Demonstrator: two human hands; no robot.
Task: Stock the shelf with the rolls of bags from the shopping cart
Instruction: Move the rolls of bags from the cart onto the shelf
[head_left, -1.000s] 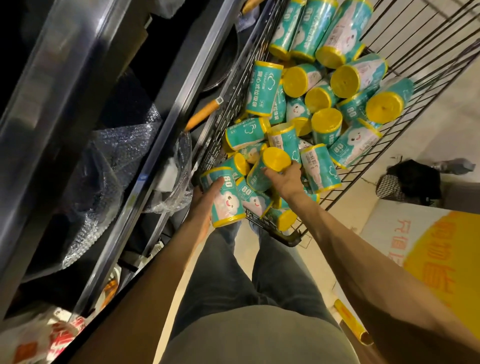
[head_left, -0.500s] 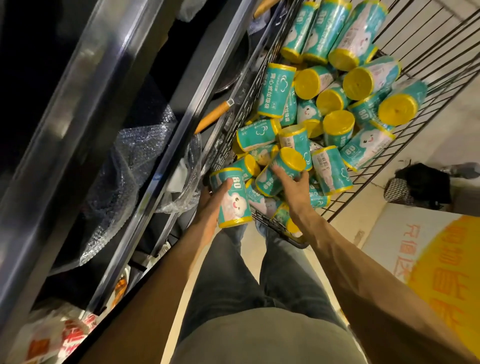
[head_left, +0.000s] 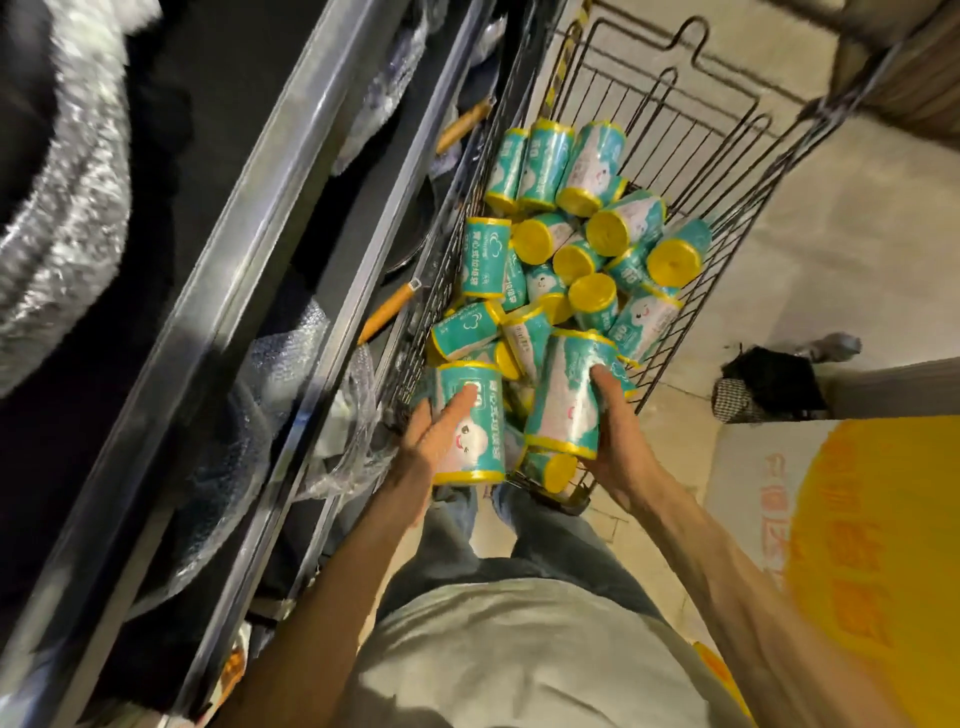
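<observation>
Teal rolls (head_left: 470, 423) (yellow-ended), one gripped in each hand (head_left: 431, 434), fingers curled round.

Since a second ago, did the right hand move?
Yes. The right hand left the pile in the black wire shopping cart and now holds a teal roll of bags with yellow ends at the cart's near edge, closer to the person.

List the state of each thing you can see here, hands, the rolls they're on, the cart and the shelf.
Left hand: grips a teal roll.
Left roll: lifted at the cart's near end.
Right hand: grips a second roll.
Right roll: held, tilted, above the pile.
Shopping cart: holds many loose rolls.
Pile of rolls: jumbled, most on their sides.
Shelf: holds plastic-wrapped goods.
</observation>
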